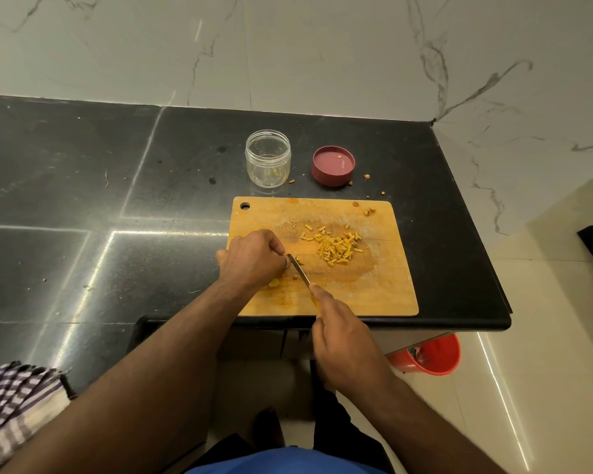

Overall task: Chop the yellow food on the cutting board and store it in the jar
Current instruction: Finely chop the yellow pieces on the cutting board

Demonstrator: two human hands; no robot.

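Note:
A wooden cutting board lies near the counter's front edge. A heap of chopped yellow food sits on its middle. My left hand is curled over a small yellow piece at the board's left side, mostly hiding it. My right hand grips the handle of a knife, whose blade points up-left against my left fingers. A clear open jar stands behind the board with a few yellow bits inside. Its dark red lid lies to the jar's right.
The black stone counter ends at the right beside the board, with marble wall behind. Yellow scraps lie near the lid and on the board's far corner. A checked cloth hangs at lower left. A red bucket stands on the floor.

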